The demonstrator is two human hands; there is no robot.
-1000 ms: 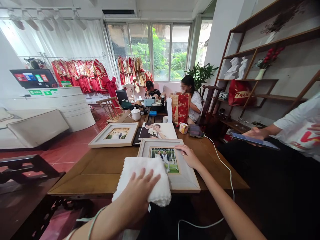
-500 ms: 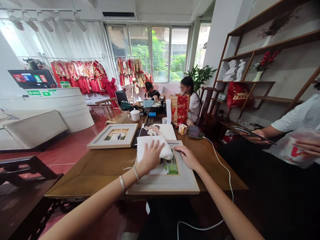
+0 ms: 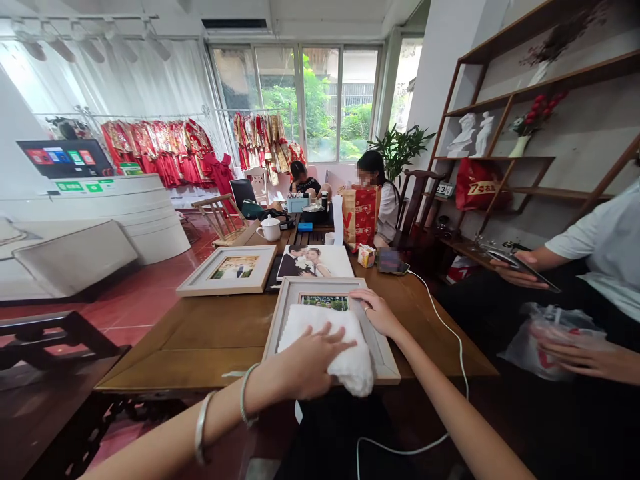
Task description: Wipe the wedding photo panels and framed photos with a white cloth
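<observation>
Flat on a white folded towel [image 3: 307,321] lies my left hand [image 3: 309,360], its fingers spread and slightly blurred. The towel covers most of the photo in a light wooden picture frame [image 3: 283,300], and one end hangs over the frame's near edge. Only the top strip of the photo [image 3: 325,303] shows. My right hand [image 3: 376,312] rests on the upper right of the frame with fingers stretched out, a ring on one of them. Just behind is a large wedding portrait [image 3: 320,260], and a second picture frame [image 3: 227,270] lies to the left.
On the wooden table [image 3: 195,340] are a white lidded cup [image 3: 270,229], a red paper bag [image 3: 361,217], a small box [image 3: 367,256] and a phone [image 3: 393,262] with a white cable [image 3: 445,320]. At right sits a person [image 3: 610,247] with a phone; two others sit at the far end.
My left hand and the towel have slid toward me and a little right, from the frame's top to its near edge. My right hand stays on the frame. The person at right lowered a plastic bag.
</observation>
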